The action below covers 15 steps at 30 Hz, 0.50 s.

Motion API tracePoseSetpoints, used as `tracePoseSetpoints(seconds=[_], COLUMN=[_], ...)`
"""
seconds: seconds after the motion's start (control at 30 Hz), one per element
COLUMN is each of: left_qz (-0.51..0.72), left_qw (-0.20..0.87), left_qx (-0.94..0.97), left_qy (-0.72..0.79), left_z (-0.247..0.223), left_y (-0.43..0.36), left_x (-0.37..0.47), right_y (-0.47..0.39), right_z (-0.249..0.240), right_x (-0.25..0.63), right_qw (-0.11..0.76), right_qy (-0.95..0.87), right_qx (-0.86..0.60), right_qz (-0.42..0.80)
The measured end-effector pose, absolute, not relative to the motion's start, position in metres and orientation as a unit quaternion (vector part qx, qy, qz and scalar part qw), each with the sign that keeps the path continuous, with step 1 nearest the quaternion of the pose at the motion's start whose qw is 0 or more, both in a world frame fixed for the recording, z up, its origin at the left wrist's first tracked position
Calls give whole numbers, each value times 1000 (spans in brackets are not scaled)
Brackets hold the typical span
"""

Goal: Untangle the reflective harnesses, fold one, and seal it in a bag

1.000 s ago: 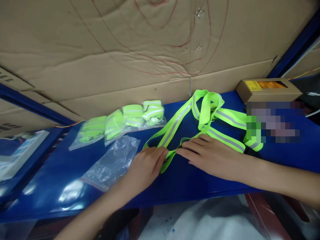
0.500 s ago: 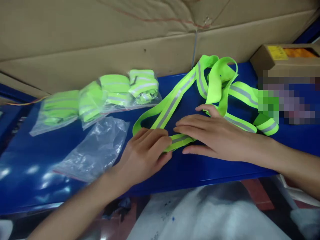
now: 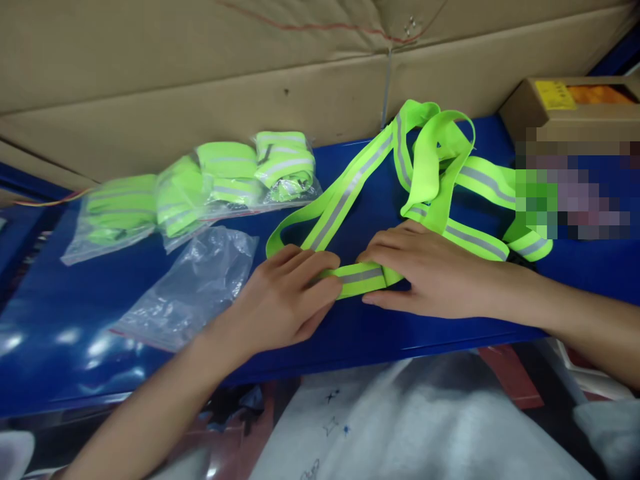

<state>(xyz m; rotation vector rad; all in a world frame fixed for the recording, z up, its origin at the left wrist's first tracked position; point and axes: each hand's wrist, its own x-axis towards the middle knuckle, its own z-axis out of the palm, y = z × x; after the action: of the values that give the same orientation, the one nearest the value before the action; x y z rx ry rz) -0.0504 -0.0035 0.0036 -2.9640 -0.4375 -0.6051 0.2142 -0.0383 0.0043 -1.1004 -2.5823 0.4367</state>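
A neon yellow-green reflective strap [image 3: 345,200] with a grey stripe lies in loose loops on the blue table. My left hand [image 3: 287,300] pinches a flat stretch of it close to the table's front edge. Just to the right, my right hand [image 3: 430,270] has its fingers curled over the same stretch, its thumb a little apart below; their tips are partly hidden. Between the two hands the strap runs nearly level, stripe facing up. Left of my left hand lies an empty clear plastic bag [image 3: 195,287].
Several clear bags with folded neon straps [image 3: 230,173] stand in a row at the back left. A large cardboard box [image 3: 300,87] walls off the back. An open carton [image 3: 575,103] with orange contents sits at the back right, above a pixelated patch. The blue table [image 3: 320,360] ends in front of me.
My right hand's outstretched fingers have curled down onto the strap. More of the strap's flat stretch shows between my hands. The view has shifted slightly.
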Motion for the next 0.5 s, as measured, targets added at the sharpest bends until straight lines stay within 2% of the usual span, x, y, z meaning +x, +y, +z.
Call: tracePoseSetpoints(seconds=[0.23, 0.37, 0.5], left_qz=[-251, -290, -273], left_qw=[-104, -64, -8], left_qx=[-937, -929, -934], left_qy=[-218, -222, -230], left_z=[-1, 2, 2], left_y=[-3, -14, -23], left_x=[-51, -44, -38], right_y=[-36, -35, -33], right_z=[4, 5, 4], right_x=[214, 212, 211], right_qw=[213, 197, 189], right_qy=[-882, -882, -894], right_qx=[-367, -377, -361], right_qz=[204, 203, 186])
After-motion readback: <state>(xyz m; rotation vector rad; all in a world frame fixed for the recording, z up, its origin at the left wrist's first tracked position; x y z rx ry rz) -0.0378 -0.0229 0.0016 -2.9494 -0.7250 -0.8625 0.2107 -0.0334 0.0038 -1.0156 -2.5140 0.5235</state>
